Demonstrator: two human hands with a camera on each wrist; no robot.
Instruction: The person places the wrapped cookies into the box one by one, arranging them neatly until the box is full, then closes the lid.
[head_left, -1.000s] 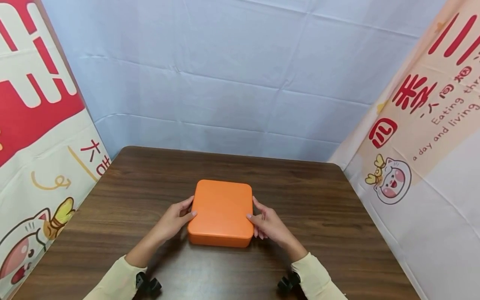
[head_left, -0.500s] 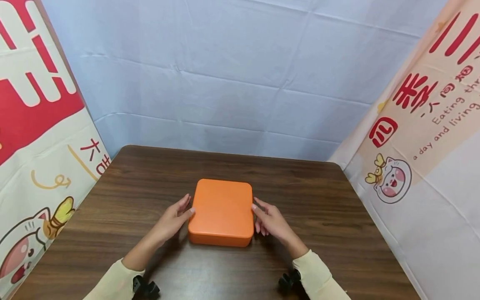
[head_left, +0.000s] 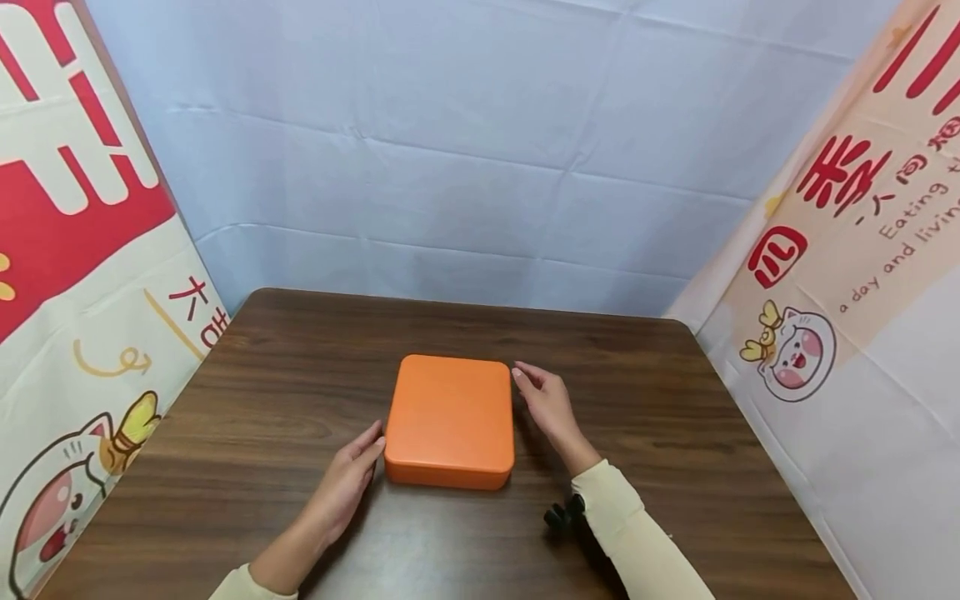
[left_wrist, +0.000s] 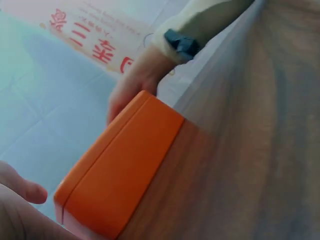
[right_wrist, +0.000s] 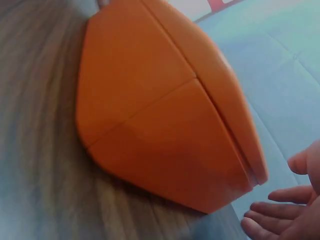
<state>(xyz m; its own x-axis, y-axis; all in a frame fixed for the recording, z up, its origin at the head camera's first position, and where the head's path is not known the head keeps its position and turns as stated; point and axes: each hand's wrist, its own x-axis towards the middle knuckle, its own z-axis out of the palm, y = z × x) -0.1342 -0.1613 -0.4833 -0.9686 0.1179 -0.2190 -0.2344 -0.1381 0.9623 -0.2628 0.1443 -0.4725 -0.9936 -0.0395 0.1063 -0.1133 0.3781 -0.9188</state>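
An orange box with rounded corners lies flat on the table; its lid is on, with a seam line around the side visible in the right wrist view. My left hand is at the box's left side near the front, fingers extended and fingertips right at the edge. At the back right corner is my right hand, thumb and fingers apart and a little off the box. The right wrist view shows its fingers spread loosely with nothing between them.
The dark wood-grain table surrounds the box. A pale blue cloth hangs behind it. Printed cloths stand at the left and right. A black wrist camera sits on the right sleeve.
My right hand has left the box's right side and moved back to its far right corner. My left hand has slid toward the front along the left side. The box stays shut.
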